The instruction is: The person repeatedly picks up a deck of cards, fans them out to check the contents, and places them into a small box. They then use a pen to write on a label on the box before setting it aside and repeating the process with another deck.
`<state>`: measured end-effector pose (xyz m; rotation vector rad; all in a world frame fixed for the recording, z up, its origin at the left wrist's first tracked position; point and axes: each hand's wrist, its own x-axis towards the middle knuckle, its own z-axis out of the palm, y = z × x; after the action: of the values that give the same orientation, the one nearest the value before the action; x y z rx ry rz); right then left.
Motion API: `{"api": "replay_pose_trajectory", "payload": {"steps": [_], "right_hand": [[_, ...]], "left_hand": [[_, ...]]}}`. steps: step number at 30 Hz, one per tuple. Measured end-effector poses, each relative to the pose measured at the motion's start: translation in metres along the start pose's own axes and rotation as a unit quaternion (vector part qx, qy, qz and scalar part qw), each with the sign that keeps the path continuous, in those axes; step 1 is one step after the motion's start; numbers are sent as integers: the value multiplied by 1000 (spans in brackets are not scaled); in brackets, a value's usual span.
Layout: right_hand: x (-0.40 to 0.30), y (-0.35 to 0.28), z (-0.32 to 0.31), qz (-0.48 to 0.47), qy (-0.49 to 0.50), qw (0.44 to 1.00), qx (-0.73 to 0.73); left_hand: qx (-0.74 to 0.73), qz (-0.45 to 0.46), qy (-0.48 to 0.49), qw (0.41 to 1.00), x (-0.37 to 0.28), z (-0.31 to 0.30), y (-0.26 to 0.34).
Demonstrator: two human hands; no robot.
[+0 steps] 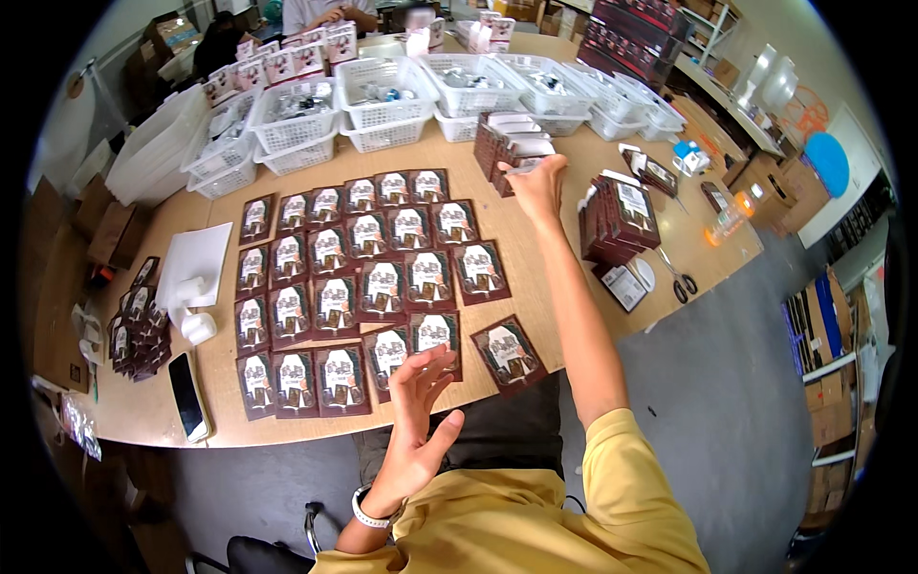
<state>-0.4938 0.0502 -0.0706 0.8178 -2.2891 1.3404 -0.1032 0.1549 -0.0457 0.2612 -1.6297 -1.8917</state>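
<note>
My right hand (539,188) reaches to a row of small dark brown cartons (490,152) with raised white flaps. Its thumb and fingers close around the top of the nearest carton; the fingertips are partly hidden. My left hand (419,423), with a white-banded watch on the wrist, hovers palm inward near the table's front edge, fingers apart and holding nothing. Beyond it, flat dark brown printed packets (335,305) lie face up in several rows, some overlapping. One packet (508,355) lies tilted, apart from the rows, at the front edge.
White plastic baskets (387,97) of small bagged parts line the back. At right are a stack of brown cartons (609,222), scissors (678,276) and an orange-capped bottle (730,215). A phone (188,398) and small dark packets (140,323) lie left. A person (330,16) sits opposite.
</note>
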Motion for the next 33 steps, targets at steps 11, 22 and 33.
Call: {"api": "replay_pose_trajectory", "payload": {"steps": [11, 22, 33], "right_hand": [[-53, -69, -64, -31, -23, 998, 43], [-229, -141, -163, -247, -205, 908, 268], [-243, -119, -191, -126, -365, 815, 431]], "left_hand": [[112, 19, 50, 992, -1, -7, -2], [240, 151, 117, 952, 24, -16, -16], [67, 23, -56, 996, -23, -72, -3]]}}
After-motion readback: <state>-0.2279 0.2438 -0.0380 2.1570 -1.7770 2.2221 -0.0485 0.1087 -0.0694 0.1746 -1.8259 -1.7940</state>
